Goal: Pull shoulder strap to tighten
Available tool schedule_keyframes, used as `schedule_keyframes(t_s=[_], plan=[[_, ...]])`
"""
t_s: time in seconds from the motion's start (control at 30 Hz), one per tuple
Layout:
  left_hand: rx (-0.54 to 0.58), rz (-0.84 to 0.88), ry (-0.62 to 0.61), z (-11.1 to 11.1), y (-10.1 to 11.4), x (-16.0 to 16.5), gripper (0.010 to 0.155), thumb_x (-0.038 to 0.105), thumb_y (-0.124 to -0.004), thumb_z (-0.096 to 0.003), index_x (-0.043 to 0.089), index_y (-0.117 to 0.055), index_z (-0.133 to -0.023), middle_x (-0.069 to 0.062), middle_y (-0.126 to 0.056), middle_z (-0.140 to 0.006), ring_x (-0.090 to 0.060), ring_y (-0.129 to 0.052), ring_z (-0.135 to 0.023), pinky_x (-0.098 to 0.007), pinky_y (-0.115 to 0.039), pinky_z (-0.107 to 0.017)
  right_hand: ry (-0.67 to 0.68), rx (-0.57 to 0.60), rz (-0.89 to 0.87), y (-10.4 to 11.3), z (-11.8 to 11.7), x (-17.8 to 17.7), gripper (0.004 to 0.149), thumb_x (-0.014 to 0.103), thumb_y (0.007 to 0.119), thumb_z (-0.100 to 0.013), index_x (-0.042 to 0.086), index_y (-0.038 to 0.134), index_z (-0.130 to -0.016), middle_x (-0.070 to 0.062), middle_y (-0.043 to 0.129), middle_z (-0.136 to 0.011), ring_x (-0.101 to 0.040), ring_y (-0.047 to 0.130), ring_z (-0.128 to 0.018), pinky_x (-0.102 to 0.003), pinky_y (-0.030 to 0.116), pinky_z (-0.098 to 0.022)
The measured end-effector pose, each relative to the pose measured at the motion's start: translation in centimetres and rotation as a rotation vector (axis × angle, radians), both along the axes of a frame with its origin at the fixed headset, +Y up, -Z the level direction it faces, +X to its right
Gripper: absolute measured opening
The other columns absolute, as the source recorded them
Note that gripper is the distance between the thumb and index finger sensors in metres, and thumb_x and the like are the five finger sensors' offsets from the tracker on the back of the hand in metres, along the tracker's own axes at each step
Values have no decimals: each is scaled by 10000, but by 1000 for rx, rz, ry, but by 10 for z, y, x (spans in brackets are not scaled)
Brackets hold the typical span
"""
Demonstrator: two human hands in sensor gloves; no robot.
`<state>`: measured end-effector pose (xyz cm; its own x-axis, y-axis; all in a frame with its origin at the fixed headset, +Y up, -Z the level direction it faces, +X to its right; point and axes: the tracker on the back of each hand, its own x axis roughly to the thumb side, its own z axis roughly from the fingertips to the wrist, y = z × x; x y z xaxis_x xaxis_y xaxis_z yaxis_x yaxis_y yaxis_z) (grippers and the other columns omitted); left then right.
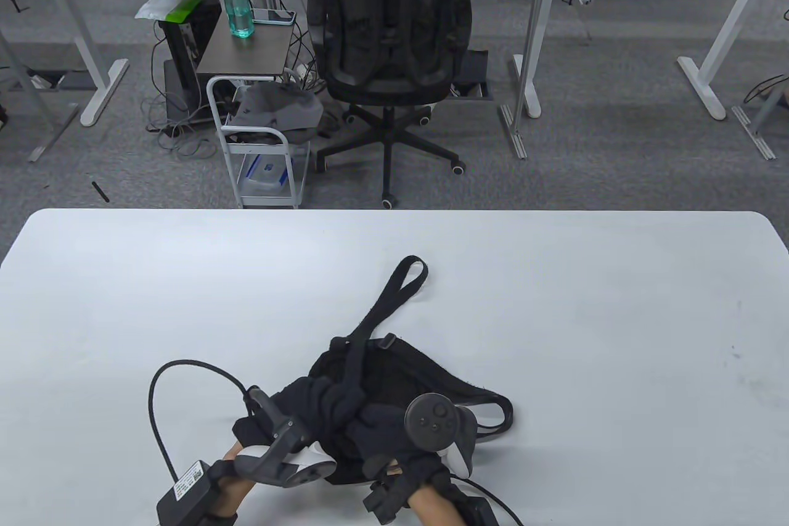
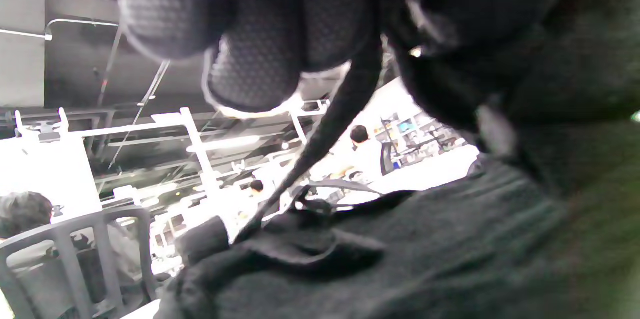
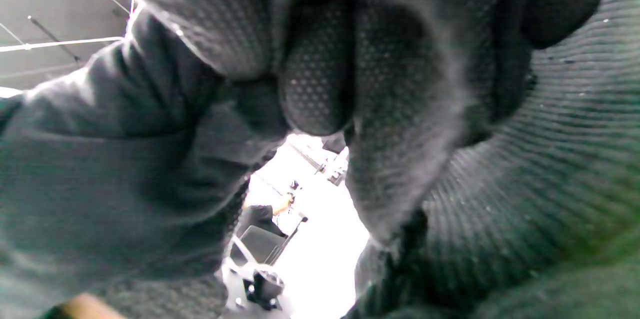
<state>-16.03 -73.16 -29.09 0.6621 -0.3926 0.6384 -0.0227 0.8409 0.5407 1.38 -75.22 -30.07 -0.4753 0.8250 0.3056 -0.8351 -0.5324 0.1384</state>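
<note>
A black fabric bag (image 1: 425, 369) lies on the white table (image 1: 555, 304) near its front edge. Its shoulder strap (image 1: 394, 295) runs away from me and ends in a loop lying flat. My left hand (image 1: 308, 406) grips the strap where it bunches over the bag; in the left wrist view the gloved fingertips (image 2: 255, 59) curl over the strap (image 2: 330, 129), which runs taut down to the bag (image 2: 425, 259). My right hand (image 1: 379, 427) grips the bag's fabric just right of the left hand; in the right wrist view its fingers (image 3: 320, 74) close on dark cloth (image 3: 550, 184).
A black office chair (image 1: 391, 39) and a white wire cart (image 1: 262, 143) stand on the carpet beyond the table's far edge. A black cable (image 1: 160, 390) from my left glove loops over the table to the left.
</note>
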Motion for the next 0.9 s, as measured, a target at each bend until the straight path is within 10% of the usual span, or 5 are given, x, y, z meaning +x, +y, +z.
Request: schedule_keyframes(t_s=[0.3, 0.9], plan=[[-156, 158, 8, -7, 0, -9, 635, 433, -636, -296, 343, -685, -923, 85, -978, -652, -158, -1047, -598, -356, -873, -459, 11, 5, -14, 1, -2, -1, 373, 359, 828, -440, 60, 1022, -549, -164, 1093, -512, -369, 1060, -401, -568, 790, -469], [-21, -6, 48, -10, -6, -12, 644, 440, -622, -305, 276, -657, -926, 88, -978, -616, -156, -1053, -566, -340, -887, -426, 25, -23, 20, -5, -6, 3, 467, 455, 847, -433, 68, 995, -650, -190, 1055, -623, -400, 1028, -500, -588, 757, -495]])
